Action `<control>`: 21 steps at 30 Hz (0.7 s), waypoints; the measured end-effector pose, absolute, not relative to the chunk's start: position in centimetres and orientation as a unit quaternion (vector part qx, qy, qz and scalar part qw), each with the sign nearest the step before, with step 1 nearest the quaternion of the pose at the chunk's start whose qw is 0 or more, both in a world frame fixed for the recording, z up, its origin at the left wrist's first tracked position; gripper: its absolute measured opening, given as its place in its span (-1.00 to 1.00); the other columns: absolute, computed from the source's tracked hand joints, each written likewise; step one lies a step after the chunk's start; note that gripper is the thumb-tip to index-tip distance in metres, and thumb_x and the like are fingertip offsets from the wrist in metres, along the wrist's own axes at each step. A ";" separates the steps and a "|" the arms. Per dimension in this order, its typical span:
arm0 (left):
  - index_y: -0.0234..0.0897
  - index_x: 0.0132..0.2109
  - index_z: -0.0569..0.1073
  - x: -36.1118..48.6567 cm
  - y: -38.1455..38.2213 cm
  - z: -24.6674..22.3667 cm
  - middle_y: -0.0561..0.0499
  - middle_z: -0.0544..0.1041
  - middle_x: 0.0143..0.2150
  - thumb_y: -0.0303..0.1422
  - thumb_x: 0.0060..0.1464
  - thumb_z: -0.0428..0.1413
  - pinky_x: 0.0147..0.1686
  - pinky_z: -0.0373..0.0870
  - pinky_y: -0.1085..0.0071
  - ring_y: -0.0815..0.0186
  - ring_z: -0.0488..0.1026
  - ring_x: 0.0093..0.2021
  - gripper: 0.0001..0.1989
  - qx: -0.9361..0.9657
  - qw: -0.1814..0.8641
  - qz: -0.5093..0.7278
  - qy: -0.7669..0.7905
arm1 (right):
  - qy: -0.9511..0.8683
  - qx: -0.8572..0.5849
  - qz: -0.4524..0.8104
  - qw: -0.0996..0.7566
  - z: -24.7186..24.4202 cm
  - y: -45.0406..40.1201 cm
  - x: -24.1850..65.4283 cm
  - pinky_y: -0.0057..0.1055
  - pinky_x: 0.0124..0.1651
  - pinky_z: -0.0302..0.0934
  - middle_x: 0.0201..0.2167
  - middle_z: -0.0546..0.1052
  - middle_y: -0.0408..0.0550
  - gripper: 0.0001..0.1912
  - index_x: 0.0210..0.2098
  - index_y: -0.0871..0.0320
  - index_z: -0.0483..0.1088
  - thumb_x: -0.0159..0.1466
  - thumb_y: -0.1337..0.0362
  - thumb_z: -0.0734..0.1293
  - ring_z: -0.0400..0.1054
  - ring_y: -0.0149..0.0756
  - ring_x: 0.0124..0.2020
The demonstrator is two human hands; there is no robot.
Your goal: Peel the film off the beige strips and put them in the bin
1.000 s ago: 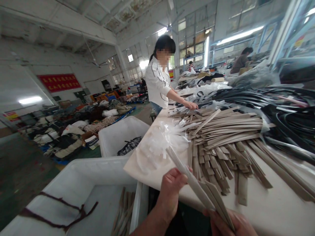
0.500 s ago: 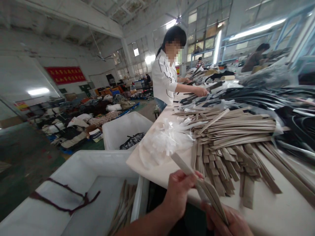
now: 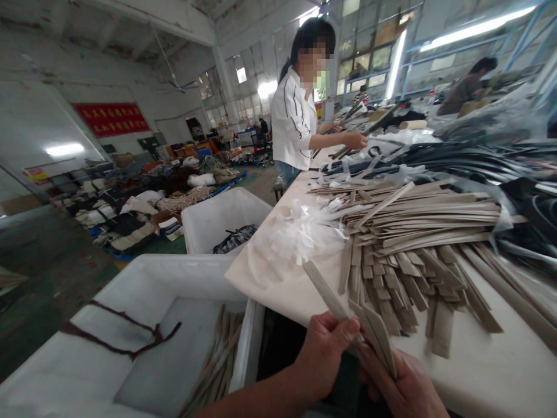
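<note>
In the head view, the left hand (image 3: 326, 355) pinches a small bundle of beige strips (image 3: 374, 331) between thumb and fingers, while the right hand (image 3: 402, 389) closes around the bundle's lower ends, both grips holding it just off the near edge of the worktop (image 3: 500, 371). Caution: the strips fan apart at their upper ends, so a slackened grip could drop them into the dark gap (image 3: 278, 348) beside the worktop. The near white plastic tub (image 3: 143, 278) contains more beige strips (image 3: 213, 366); the farther white tub (image 3: 226, 215) contains dark patterned fabric (image 3: 235, 239).
</note>
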State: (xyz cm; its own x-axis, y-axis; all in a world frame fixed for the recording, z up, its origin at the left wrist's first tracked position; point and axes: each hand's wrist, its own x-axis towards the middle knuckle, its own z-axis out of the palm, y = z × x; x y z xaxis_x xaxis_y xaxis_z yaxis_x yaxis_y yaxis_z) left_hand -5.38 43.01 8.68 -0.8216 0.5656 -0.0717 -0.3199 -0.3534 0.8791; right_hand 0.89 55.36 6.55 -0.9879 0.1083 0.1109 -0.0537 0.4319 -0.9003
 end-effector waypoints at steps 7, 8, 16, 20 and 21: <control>-0.34 -0.09 0.54 -7.3 42.3 10.5 -0.09 0.59 -0.26 -0.16 -0.02 0.26 -0.26 0.37 0.43 0.32 0.49 -0.31 -0.60 0.087 0.136 0.865 0.475 | -0.851 -0.030 0.513 0.110 7.8 54.9 0.9 -0.48 -0.60 0.13 -0.74 0.32 -0.23 -0.50 -0.59 0.07 0.27 0.34 -0.09 0.13 0.25 -0.37 -0.72; -0.33 -0.13 0.55 -7.8 42.2 10.8 -0.11 0.59 -0.19 -0.16 0.00 0.25 -0.22 0.37 0.42 0.30 0.50 -0.28 -0.64 0.072 0.110 0.873 0.469 | -0.856 -0.028 0.503 0.115 7.8 54.8 0.8 -0.49 -0.60 0.13 -0.73 0.33 -0.24 -0.52 -0.58 0.07 0.27 0.35 -0.07 0.13 0.25 -0.38 -0.73; -0.39 -0.24 0.53 -4.7 42.8 7.2 0.04 0.42 -0.58 -0.11 0.10 0.13 -0.62 0.22 0.50 0.43 0.28 -0.65 -0.63 0.101 0.217 0.863 0.445 | -0.874 0.057 0.472 0.105 5.7 55.2 -0.5 -0.52 -0.63 0.21 -0.68 0.43 -0.22 -0.64 -0.45 0.06 0.33 0.37 0.04 0.13 0.31 -0.37 -0.72; -0.38 -0.28 0.51 -5.1 41.2 8.7 0.03 0.45 -0.52 -0.05 0.09 0.13 -0.52 0.29 0.49 0.42 0.35 -0.57 -0.60 0.103 0.207 0.856 0.463 | -0.883 0.046 0.455 0.106 6.6 55.1 -0.2 -0.51 -0.62 0.26 -0.68 0.47 -0.18 -0.60 -0.46 0.05 0.41 0.33 -0.03 0.16 0.38 -0.31 -0.68; -0.37 -0.28 0.51 -6.0 40.2 9.8 0.00 0.50 -0.46 -0.05 0.10 0.12 -0.46 0.34 0.46 0.39 0.42 -0.51 -0.60 0.106 0.181 0.864 0.458 | -0.884 0.032 0.451 0.118 6.7 55.5 -0.1 -0.50 -0.60 0.29 -0.63 0.51 -0.16 -0.62 -0.36 0.05 0.45 0.33 -0.04 0.16 0.42 -0.28 -0.64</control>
State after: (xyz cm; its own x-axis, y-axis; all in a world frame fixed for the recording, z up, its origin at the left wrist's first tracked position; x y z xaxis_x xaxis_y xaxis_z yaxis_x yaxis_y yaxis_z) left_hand -6.02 40.15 9.75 -0.9118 0.4102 0.0164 -0.2168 -0.5150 0.8293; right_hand -0.12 55.49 6.67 -0.9700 0.0505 0.2378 -0.1630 0.5908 -0.7902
